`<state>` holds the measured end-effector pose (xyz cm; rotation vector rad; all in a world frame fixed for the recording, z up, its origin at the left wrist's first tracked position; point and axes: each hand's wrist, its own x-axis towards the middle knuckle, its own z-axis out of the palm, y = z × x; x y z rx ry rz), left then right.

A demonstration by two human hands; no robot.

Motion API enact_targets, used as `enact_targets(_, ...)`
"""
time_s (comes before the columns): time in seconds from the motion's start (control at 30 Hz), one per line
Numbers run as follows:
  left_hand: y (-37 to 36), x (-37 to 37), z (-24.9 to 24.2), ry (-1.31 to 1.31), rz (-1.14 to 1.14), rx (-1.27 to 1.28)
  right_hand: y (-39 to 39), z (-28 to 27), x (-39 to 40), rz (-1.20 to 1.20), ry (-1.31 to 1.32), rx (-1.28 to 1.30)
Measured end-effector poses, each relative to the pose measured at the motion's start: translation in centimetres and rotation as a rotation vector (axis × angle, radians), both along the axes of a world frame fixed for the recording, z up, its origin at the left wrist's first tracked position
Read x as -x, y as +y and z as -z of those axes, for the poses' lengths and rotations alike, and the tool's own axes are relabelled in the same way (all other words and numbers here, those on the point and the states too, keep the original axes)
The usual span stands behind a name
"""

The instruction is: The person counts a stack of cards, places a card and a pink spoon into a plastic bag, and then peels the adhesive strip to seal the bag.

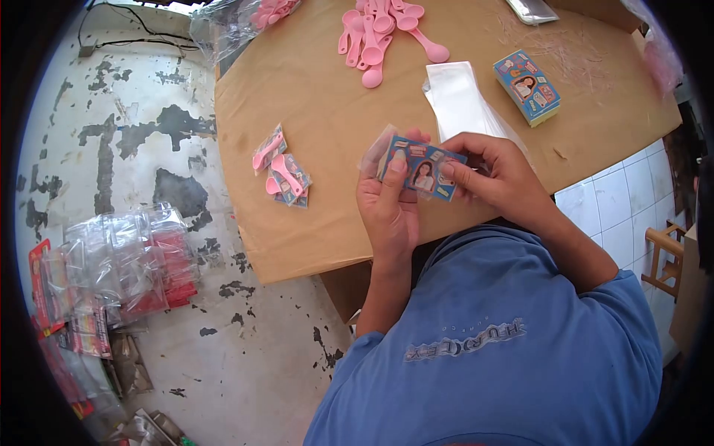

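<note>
A blue printed card (pixel 425 172) with a portrait on it is held between my two hands, close to the table's front edge. My left hand (pixel 388 212) is closed on the card and on a clear plastic bag (pixel 374 154), its thumb on the card's left part. My right hand (pixel 506 178) pinches the card's right end between thumb and fingers. Just beyond lies a stack of clear plastic bags (pixel 460 100). To the left are several bagged cards, with pink measuring spoons (pixel 285 175) on them.
A pile of pink measuring spoons (pixel 374 33) lies at the table's far side. A stack of blue cards (pixel 526 85) sits at the right on the brown paper-covered table (pixel 297 89). Packs of clear and red plastic (pixel 123 260) lie on the left. A wooden stool (pixel 664 256) stands at right.
</note>
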<state>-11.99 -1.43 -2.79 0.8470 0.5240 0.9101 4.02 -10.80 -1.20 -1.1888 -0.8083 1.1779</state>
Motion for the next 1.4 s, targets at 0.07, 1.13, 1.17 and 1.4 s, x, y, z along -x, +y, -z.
enact_targets(0.07,-0.1,0.0,-0.1,0.001,-0.006,0.006,0.2,0.5,0.0,0.036,0.064,-0.027)
enact_targets(1.13,-0.2,-1.6,-1.7,-0.524,-0.043,0.164,0.6,1.0,1.7,-0.004,0.059,-0.039)
enact_targets(1.17,-0.3,-1.6,-1.5,-0.526,-0.014,0.173,0.6,1.2,1.6,-0.006,0.060,-0.045)
enact_targets(1.4,-0.5,-1.9,-1.3,-0.502,-0.010,0.204,1.8,1.6,2.7,0.209,-0.276,-0.235)
